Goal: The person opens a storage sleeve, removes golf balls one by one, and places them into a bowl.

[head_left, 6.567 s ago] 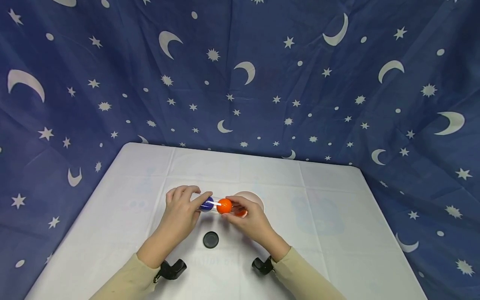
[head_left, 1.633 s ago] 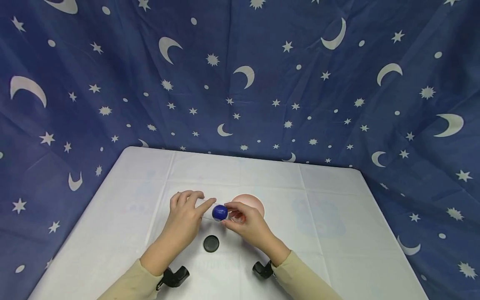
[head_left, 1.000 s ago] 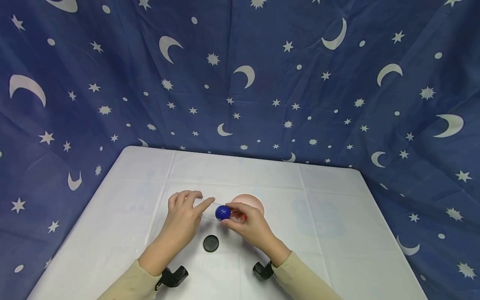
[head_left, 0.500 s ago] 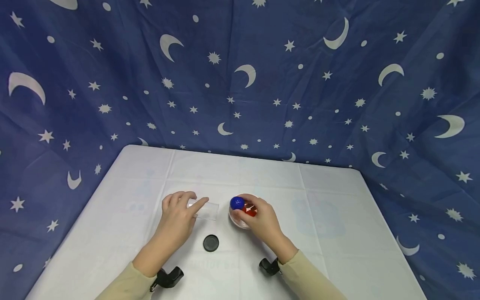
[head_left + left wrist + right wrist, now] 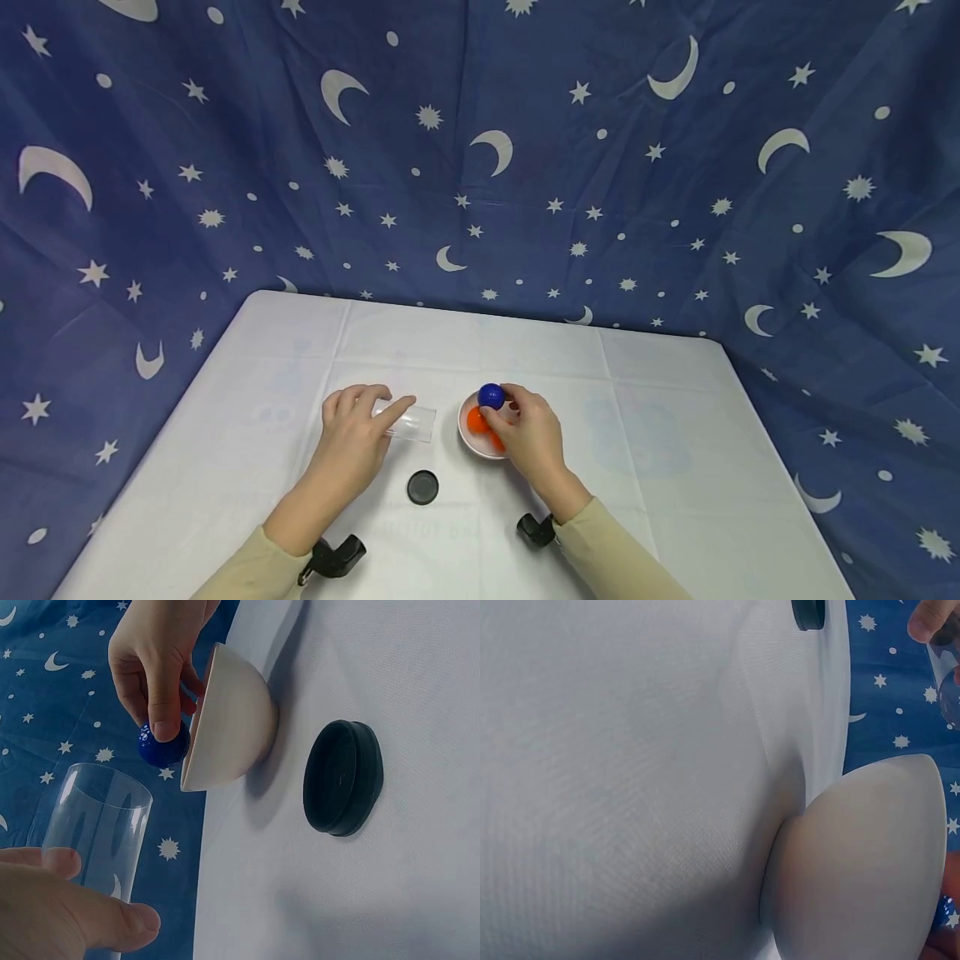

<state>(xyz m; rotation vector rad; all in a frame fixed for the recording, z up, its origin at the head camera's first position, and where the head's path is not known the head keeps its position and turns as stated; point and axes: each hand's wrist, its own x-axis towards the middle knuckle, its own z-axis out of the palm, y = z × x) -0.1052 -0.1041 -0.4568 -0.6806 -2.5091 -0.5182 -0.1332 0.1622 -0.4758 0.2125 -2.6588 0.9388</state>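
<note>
My left hand grips a clear plastic tube lying nearly level in the head view, its mouth turned toward the bowl. In the left wrist view, thumb and fingers wrap the tube's lower part, and no ball shows inside it. My right hand pinches a shiny blue ball between thumb and fingers at the far rim of a pale pink bowl. Orange balls lie in the bowl, partly hidden behind the right hand. The right wrist view has mostly the bowl's outer side.
A round black lid lies on the white tablecloth, nearer me than the tube and bowl. Black wrist cameras sit at both sleeves. A dark blue curtain with moons and stars hangs behind the table.
Earlier an orange ball, then the blue one, came out of the tube's mouth into my right hand. That hand has since carried the blue ball right, over the bowl; the tube drew slightly left.
</note>
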